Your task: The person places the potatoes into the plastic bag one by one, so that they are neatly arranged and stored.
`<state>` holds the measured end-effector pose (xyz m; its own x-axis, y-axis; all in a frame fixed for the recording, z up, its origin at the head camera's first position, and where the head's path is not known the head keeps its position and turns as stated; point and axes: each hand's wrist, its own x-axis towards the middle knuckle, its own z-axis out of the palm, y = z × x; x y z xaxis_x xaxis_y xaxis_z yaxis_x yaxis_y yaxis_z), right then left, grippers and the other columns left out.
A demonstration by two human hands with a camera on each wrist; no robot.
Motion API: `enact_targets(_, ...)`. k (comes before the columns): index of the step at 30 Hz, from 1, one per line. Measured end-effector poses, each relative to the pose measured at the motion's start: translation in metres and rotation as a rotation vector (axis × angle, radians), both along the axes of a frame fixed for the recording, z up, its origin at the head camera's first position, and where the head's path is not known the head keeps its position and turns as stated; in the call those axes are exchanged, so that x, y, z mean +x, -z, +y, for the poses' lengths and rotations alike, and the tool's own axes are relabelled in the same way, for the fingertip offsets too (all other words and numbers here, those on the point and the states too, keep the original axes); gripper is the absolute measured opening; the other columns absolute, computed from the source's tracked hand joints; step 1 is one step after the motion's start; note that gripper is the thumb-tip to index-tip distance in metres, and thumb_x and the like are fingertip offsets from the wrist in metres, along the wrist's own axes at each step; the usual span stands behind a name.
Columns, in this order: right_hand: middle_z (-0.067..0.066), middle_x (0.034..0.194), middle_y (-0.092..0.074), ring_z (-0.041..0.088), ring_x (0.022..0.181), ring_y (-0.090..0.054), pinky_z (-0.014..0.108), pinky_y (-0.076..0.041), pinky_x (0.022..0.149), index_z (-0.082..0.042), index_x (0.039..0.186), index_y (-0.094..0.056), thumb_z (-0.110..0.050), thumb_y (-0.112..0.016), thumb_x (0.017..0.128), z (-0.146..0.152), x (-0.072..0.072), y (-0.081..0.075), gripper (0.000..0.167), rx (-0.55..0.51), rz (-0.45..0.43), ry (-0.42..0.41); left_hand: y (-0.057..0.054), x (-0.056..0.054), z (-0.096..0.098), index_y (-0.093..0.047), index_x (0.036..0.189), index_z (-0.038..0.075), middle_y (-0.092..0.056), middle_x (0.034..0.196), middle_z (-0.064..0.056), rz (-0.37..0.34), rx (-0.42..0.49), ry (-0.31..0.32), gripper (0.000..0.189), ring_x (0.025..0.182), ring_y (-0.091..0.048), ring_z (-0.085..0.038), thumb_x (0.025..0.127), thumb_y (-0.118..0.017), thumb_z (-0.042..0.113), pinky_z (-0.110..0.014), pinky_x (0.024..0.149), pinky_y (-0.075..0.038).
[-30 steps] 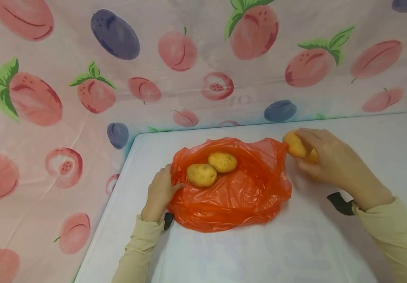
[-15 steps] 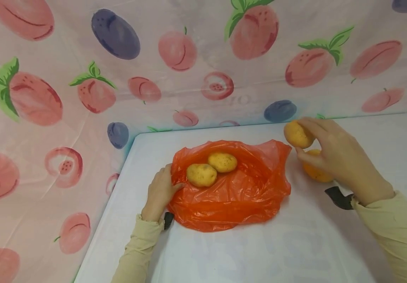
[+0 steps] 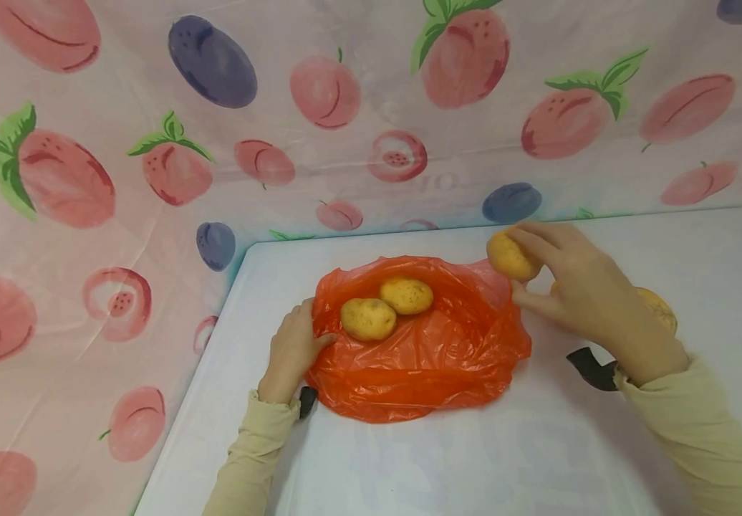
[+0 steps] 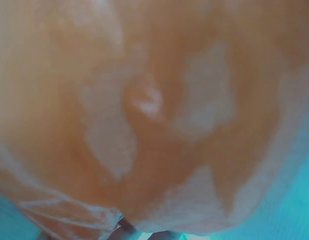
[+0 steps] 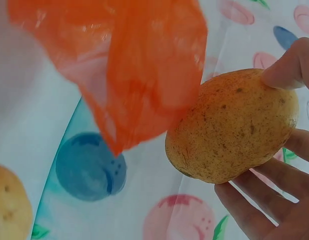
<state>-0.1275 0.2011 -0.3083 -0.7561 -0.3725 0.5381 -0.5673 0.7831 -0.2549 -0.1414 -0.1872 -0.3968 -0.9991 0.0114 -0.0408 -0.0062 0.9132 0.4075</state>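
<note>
My right hand (image 3: 580, 287) grips a potato (image 3: 511, 256) between thumb and fingers, just off the upper right rim of an orange-red plastic bag (image 3: 422, 387). In the right wrist view that potato (image 5: 234, 125) is brown-speckled, and a corner of the bag (image 5: 144, 75) hangs in front of its left end. Two yellow potatoes lie together inside the bag, a left one (image 3: 367, 319) and a right one (image 3: 406, 296). At the bag's left side my left hand (image 3: 294, 347) holds the rim, its thumb inside. Blurred orange plastic (image 4: 154, 165) fills the left wrist view.
Another potato (image 3: 659, 308) lies on the white table (image 3: 474, 466), partly behind my right forearm. A bit of yellow shows beneath the right hand. A fruit-printed cloth (image 3: 371, 86) rises behind the table and along its left side.
The right hand has first lifted the potato away from the bag's right corner, then brought it left over that rim. The left hand and the two potatoes in the bag have stayed put.
</note>
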Motion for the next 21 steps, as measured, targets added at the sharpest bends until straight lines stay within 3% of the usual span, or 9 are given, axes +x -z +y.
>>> enact_targets(9, 0.015, 0.135, -0.055, 0.034, 0.123, -0.052, 0.056, -0.054, 0.090, -0.007, 0.135, -0.058, -0.018, -0.076, 0.077, -0.018, 0.004, -0.001, 0.061, 0.029, -0.060, -0.009, 0.000, 0.000, 0.001, -0.042, 0.142, 0.001, -0.058, 0.128, -0.018, -0.008, 0.006, -0.005, 0.072, 0.112, -0.055, -0.035, 0.085, -0.080, 0.023, -0.053, 0.095, -0.052)
enact_targets(21, 0.015, 0.129, -0.059, 0.031, 0.116, -0.056, 0.049, -0.056, 0.089, -0.003, 0.133, -0.059, -0.023, -0.076, 0.077, -0.037, 0.002, 0.005, 0.061, 0.035, 0.022, -0.103, 0.000, 0.001, 0.000, -0.043, 0.142, 0.000, -0.059, 0.128, -0.019, 0.012, 0.005, 0.007, 0.072, 0.111, -0.055, -0.036, 0.084, -0.080, 0.023, -0.053, 0.094, -0.052)
